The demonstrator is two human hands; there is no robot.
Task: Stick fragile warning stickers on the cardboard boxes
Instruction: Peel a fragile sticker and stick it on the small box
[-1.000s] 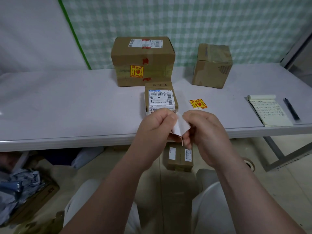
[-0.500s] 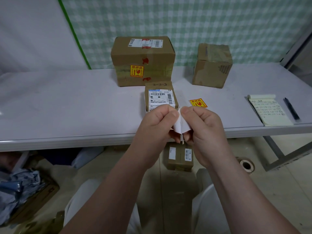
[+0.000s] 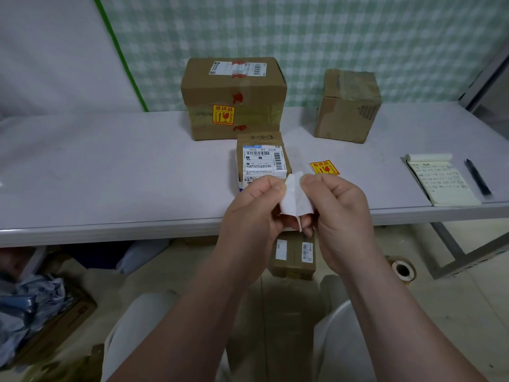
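Left hand (image 3: 254, 205) and right hand (image 3: 334, 209) both pinch the sticker sheet (image 3: 296, 199), likely thin, floppy, tacky once peeled; best pinched at a corner edge.

The small box (image 3: 259, 142) carries handwritten "2-5-3" and a shipping label (image 3: 263, 164) reading "501E M1 A218". The sticker (image 3: 223, 114) on the large box (image 3: 234, 89) and the loose sticker (image 3: 324, 168) on the bench (image 3: 110, 166) read "易碎品".
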